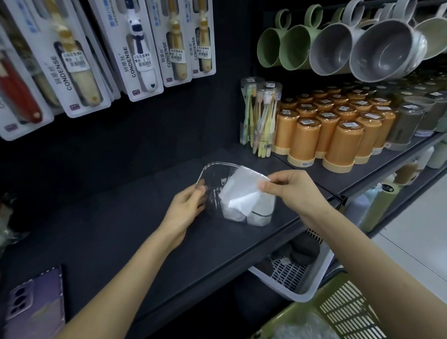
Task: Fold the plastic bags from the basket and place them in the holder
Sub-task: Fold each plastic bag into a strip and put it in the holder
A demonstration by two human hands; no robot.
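A clear plastic holder (213,170) stands on the black shelf (116,226), with white folded plastic bags packed inside it. My left hand (186,205) grips the holder's left wall. My right hand (290,189) pinches a folded white plastic bag (241,191) at its upper right corner, and the bag sits partly inside the holder's opening. A green basket (336,316) sits at the bottom right below the shelf, with loose white bags (293,334) in it.
A phone in a purple case (36,306) lies on the shelf at the left. Orange canisters (339,134) and toothbrush tubes (261,118) stand at the right. Packaged toothbrushes (138,44) and mugs (382,49) hang above. A white basket (297,271) sits under the shelf.
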